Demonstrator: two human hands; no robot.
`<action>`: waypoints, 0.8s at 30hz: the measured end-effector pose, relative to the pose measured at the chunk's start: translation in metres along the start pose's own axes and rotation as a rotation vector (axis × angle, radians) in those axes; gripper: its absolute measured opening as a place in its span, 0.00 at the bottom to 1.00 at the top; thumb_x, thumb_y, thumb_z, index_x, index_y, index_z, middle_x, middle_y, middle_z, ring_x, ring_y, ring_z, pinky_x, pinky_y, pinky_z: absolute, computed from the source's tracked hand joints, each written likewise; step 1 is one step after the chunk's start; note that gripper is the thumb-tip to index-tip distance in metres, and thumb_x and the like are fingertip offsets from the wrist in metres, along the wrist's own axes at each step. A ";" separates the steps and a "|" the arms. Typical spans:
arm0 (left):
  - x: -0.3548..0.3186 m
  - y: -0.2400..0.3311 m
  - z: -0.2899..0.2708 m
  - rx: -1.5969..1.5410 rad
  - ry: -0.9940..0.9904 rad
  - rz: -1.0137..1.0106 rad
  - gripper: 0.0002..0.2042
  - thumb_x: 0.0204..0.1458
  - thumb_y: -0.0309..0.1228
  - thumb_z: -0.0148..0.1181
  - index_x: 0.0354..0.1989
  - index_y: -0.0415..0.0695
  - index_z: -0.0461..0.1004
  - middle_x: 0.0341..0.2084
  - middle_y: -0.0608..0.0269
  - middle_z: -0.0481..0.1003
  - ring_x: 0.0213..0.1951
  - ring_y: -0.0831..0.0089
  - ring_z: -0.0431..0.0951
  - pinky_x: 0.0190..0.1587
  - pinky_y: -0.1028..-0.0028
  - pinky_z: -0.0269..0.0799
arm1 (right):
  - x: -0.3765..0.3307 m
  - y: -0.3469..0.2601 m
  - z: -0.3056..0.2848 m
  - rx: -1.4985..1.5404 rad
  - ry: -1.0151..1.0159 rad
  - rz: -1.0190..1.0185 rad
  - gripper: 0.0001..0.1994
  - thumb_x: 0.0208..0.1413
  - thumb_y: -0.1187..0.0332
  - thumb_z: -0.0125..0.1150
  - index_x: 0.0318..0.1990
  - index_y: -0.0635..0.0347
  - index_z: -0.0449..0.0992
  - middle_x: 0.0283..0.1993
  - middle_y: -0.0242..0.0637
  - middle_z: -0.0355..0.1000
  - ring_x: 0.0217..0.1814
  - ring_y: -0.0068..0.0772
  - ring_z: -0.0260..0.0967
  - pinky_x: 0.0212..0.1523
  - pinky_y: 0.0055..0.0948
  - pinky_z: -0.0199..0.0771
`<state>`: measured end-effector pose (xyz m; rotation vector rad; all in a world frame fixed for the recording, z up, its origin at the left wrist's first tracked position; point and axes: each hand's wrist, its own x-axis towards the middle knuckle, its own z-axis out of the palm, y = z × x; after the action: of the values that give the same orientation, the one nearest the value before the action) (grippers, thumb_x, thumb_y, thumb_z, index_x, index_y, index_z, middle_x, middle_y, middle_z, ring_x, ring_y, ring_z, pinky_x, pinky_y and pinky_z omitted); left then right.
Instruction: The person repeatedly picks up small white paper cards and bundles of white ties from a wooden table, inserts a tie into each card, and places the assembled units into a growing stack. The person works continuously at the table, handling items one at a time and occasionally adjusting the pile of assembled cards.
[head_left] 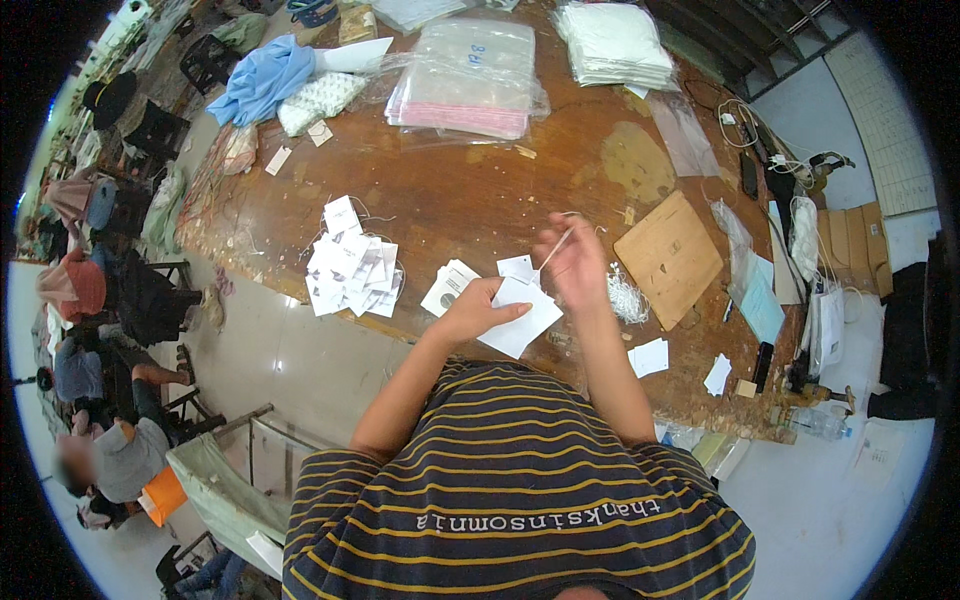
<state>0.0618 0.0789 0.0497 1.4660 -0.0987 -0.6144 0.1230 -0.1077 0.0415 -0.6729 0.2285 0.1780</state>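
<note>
My left hand [472,312] is closed on a white hang tag [528,318], its thumb across the tag's face. A smaller white card [516,268] shows just behind it. My right hand [578,268] is raised over the table, fingers pinched on a thin white string [558,250] that runs down to the tag. To the left of these, a small stack of printed tags [448,288] lies by my left hand. Farther left is a heap of tags [350,265] with strings attached. A bundle of loose white strings [627,300] lies right of my right wrist.
The worn wooden table [460,190] holds a square wooden board [668,258], blank cards [648,358], a stack of clear plastic bags [465,80], folded white bags [615,45] and blue cloth [265,78]. Cables [790,165] hang at the right edge. People sit at the far left.
</note>
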 end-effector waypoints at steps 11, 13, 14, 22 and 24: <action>0.010 0.022 -0.011 -0.051 0.587 0.247 0.11 0.54 0.30 0.63 0.41 0.35 0.77 0.31 0.64 0.79 0.32 0.83 0.75 0.34 0.78 0.71 | -0.028 -0.006 0.032 -1.099 -0.063 -0.357 0.09 0.62 0.67 0.51 0.34 0.62 0.73 0.24 0.36 0.68 0.24 0.29 0.65 0.28 0.31 0.66; 0.009 0.024 -0.006 -0.077 0.591 0.269 0.11 0.53 0.30 0.63 0.41 0.35 0.78 0.31 0.64 0.79 0.32 0.82 0.75 0.34 0.78 0.71 | -0.032 -0.001 0.045 -1.253 -0.147 -0.421 0.09 0.62 0.67 0.51 0.34 0.63 0.73 0.24 0.39 0.69 0.25 0.33 0.68 0.29 0.33 0.67; 0.008 0.025 -0.004 -0.091 0.583 0.287 0.11 0.53 0.30 0.64 0.41 0.35 0.78 0.30 0.65 0.79 0.31 0.82 0.75 0.34 0.78 0.71 | -0.033 0.001 0.050 -1.301 -0.166 -0.452 0.10 0.62 0.67 0.50 0.33 0.64 0.72 0.24 0.39 0.69 0.25 0.34 0.68 0.29 0.32 0.67; 0.007 0.024 -0.003 0.072 0.625 0.324 0.09 0.52 0.29 0.63 0.38 0.36 0.79 0.29 0.59 0.80 0.30 0.78 0.77 0.34 0.77 0.71 | -0.030 0.002 0.062 -1.459 -0.227 -0.505 0.09 0.61 0.68 0.51 0.34 0.65 0.71 0.26 0.48 0.70 0.28 0.47 0.70 0.30 0.38 0.67; 0.007 0.025 -0.004 0.211 0.650 0.409 0.09 0.50 0.29 0.64 0.37 0.38 0.79 0.30 0.59 0.80 0.30 0.73 0.78 0.34 0.75 0.72 | -0.029 0.003 0.060 -1.480 -0.225 -0.511 0.09 0.61 0.68 0.51 0.35 0.66 0.71 0.26 0.48 0.69 0.28 0.48 0.70 0.30 0.39 0.67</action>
<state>0.0771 0.0787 0.0704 1.7220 0.0485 0.2232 0.1033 -0.0696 0.0928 -2.1315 -0.3665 -0.1123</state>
